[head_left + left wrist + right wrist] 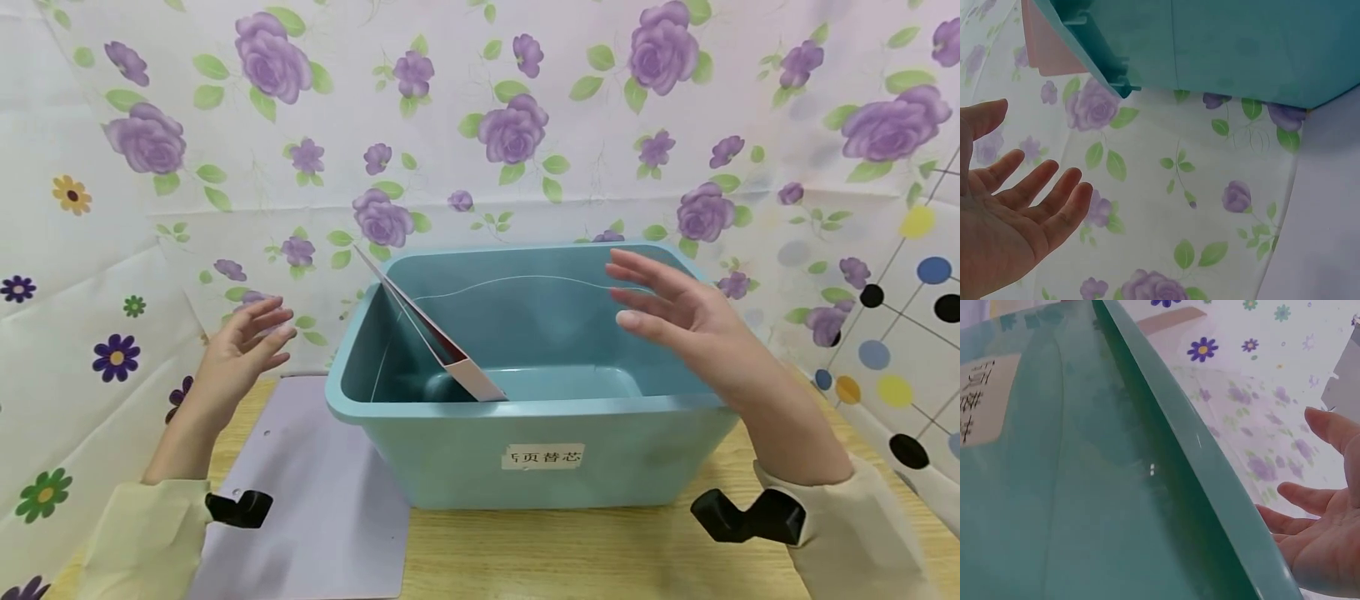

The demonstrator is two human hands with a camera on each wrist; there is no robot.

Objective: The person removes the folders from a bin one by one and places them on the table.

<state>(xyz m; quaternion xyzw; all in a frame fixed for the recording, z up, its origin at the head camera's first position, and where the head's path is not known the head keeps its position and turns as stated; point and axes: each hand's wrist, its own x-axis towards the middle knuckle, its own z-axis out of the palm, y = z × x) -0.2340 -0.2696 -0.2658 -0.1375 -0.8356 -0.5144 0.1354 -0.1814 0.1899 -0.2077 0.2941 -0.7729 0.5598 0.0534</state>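
The pink-spined binder (480,382) stands tilted in the blue-green plastic bin (465,483), between the fingers of the left hand (243,354) and right hand (682,321). All fingers are extended and hold nothing. Risk: jolting the bin may drop the unheld binder flat. Drawing the bin toward the left fingers may drag the lilac board (322,500) below them.

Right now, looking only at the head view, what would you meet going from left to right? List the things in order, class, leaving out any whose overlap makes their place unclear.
Orange daisy print → left hand → pink folder-like item → white label → right hand → polka-dot cloth
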